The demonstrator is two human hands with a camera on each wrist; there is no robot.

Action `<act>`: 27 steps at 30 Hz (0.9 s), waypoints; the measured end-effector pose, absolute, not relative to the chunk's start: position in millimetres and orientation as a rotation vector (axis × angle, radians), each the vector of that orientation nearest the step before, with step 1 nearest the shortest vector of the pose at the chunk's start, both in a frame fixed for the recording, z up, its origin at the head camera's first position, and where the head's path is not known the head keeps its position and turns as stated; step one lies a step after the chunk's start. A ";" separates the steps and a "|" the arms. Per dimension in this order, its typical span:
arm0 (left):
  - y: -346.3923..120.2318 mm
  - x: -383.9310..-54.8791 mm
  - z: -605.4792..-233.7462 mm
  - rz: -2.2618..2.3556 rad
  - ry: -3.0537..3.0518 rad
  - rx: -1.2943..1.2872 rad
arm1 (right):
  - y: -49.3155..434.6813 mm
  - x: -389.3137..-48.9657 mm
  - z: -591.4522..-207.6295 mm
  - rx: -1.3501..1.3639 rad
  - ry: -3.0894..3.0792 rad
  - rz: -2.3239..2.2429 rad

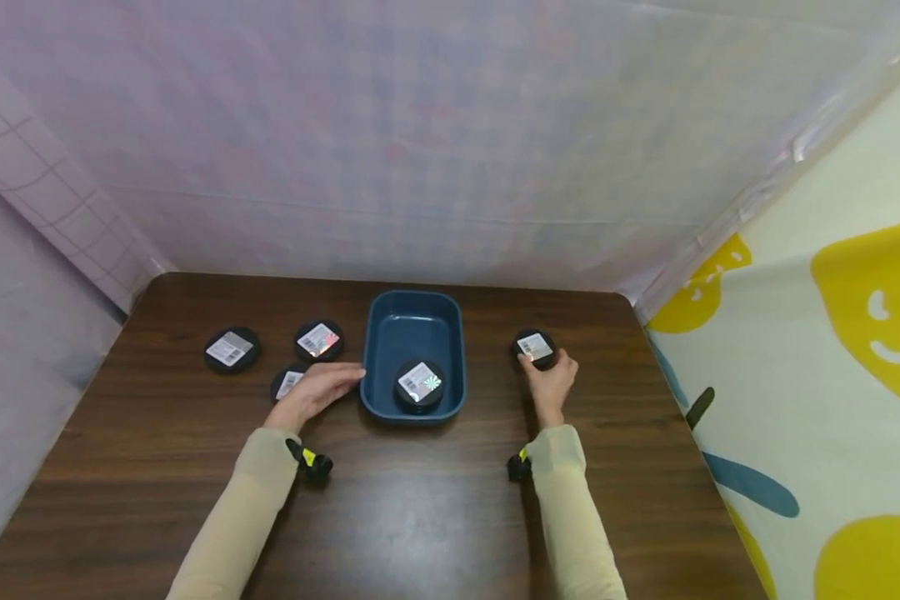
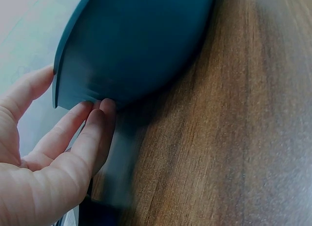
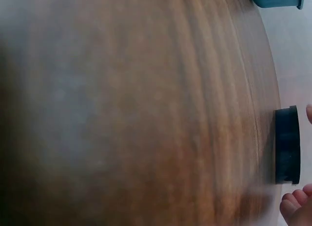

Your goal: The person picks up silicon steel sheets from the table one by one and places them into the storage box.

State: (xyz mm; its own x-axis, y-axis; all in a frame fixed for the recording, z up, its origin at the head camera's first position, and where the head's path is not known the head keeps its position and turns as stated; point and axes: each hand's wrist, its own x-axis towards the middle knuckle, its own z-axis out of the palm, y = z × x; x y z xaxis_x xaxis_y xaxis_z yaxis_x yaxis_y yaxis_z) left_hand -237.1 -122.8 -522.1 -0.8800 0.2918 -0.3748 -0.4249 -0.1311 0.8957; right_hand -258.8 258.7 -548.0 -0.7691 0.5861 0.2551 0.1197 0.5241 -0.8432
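A blue rectangular tray [image 1: 405, 329] stands on the table, with round black lidded containers [image 1: 420, 383] bearing a white label stacked inside its near end. My left hand [image 1: 318, 392] is at the tray's left side; in the left wrist view its fairly straight fingertips [image 2: 108, 105] touch the outer wall and the thumb reaches the rim. To the right of the tray, my right hand [image 1: 551, 383] spreads thumb and fingers around another round black container [image 1: 534, 343]. In the right wrist view this container [image 3: 287, 145] stands on the table, with a gap between it and the fingers [image 3: 288, 206].
Left of the tray lie three more labelled black containers: one far left [image 1: 232, 350], one near the tray [image 1: 319, 341], and one [image 1: 288, 382] partly behind my left hand. The wooden table [image 1: 412, 508] meets a curtain [image 1: 420, 167] at the back and a lemon-print cloth [image 1: 780, 350] at the right.
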 end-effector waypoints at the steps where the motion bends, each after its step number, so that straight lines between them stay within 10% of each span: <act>1: -122.4 -236.9 -522.5 2.052 1.685 -0.143 | 259.1 -259.5 -548.1 -0.574 -2.263 1.186; 27: -120.0 -238.3 -523.2 2.029 1.711 -0.152 | 269.0 -268.3 -550.2 -0.615 -2.414 1.107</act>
State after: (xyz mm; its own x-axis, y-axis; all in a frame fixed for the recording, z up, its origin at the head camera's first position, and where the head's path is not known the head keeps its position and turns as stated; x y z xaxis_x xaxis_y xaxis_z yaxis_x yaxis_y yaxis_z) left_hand -238.3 -120.0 -523.2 -0.8791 0.2856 -0.3816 -0.4243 -0.1043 0.8995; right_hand -268.3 269.0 -550.2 -0.8176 0.5465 0.1815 0.2190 0.5865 -0.7798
